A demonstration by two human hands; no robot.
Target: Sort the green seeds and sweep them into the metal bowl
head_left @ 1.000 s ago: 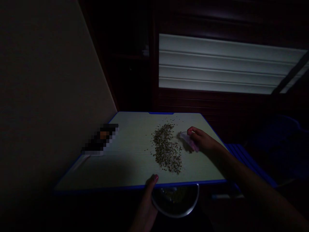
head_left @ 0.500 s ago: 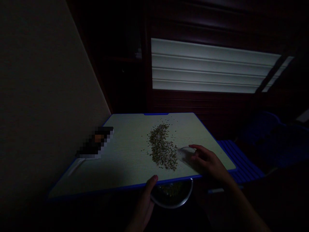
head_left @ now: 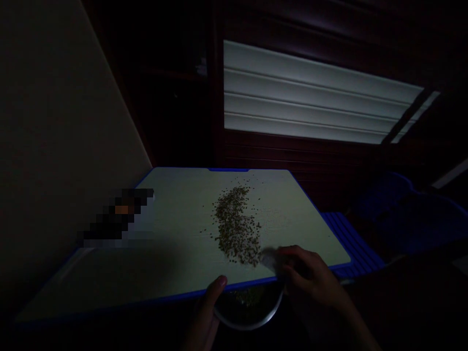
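A pile of small brown-green grains (head_left: pixel 236 226) lies spread on a pale table (head_left: pixel 175 214) with a blue rim. My left hand (head_left: pixel 206 312) grips the rim of a metal bowl (head_left: pixel 248 309) held just under the table's near edge; some grains lie in the bowl. My right hand (head_left: pixel 310 275) rests at the near edge, right of the pile, fingers closed on a small pale card-like piece (head_left: pixel 269 258) whose edge touches the table beside the grains. The room is very dim.
A blurred dark object (head_left: pixel 117 214) lies on the table's left side. A light wall rises on the left, a slatted window (head_left: pixel 314 105) glows behind, and blue plastic furniture (head_left: pixel 395 219) stands to the right.
My right hand with the pale piece has drawn from the far right side of the pile toward the near edge above the bowl. The view has shifted slightly; the left hand keeps the bowl.
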